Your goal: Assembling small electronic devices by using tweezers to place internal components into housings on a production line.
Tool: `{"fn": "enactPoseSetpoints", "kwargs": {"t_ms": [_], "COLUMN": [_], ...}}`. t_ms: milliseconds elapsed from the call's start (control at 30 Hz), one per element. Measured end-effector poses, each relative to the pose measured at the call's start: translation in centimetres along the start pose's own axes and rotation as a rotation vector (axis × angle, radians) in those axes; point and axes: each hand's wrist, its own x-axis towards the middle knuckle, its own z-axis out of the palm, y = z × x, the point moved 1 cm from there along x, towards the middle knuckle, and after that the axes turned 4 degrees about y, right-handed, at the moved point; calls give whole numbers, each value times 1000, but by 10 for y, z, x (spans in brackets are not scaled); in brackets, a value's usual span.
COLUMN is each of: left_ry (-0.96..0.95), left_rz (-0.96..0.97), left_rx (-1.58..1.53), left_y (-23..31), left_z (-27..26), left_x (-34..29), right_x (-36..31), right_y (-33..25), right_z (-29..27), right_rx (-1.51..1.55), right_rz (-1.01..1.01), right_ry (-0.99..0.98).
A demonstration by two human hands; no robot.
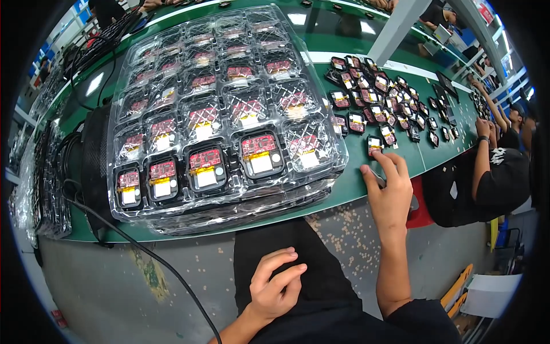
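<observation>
My right hand [391,192] reaches over the table's near edge. Its index fingertip touches the lower end of a small black-cased device [374,143] with a red circuit board, while the thumb stays apart from it. A dark patch between thumb and fingers is too unclear to name. My left hand [276,285] hovers over my lap with loosely curled, parted fingers and nothing in them. Ahead of me lies a stack of clear plastic trays [229,192]. Open-cased devices [260,155] with red boards, yellow tape and white labels sit in the front row; the clear film-like plastic covers others.
Many similar devices [395,106] lie loose on the green table [424,157] to the right. A black cable [154,258] hangs over the left edge near a dark mesh-sided object [94,160]. Metal posts [395,31] rise behind. A co-worker [487,178] sits at the right.
</observation>
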Motion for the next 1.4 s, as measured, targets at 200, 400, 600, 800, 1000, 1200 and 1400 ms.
{"fn": "enactPoseSetpoints", "kwargs": {"t_ms": [200, 400, 600, 800, 1000, 1200, 1400], "left_ry": [-32, -62, 19, 87, 187, 193, 138], "left_rz": [-9, -273, -583, -654, -677, -678, -666], "left_rx": [-48, -372, -923, -814, -872, -899, -880], "left_y": [3, 17, 11, 1, -3, -2, -3], "left_z": [5, 3, 11, 0, 0, 0, -1], "left_x": [4, 4, 15, 5, 4, 2, 5], "right_x": [-4, -34, -67, -67, -75, -78, -80], "right_y": [-5, -13, -51, -59, -57, -54, -54], "right_z": [-3, -30, -31, -25, -16, -6, -3], "right_rx": [61, 454, 766, 837, 491, 413, 423], "right_rz": [-33, -89, -337, -246, -392, -573, -579], "right_ry": [16, -45, -420, -508, -466, -208, -210]}}
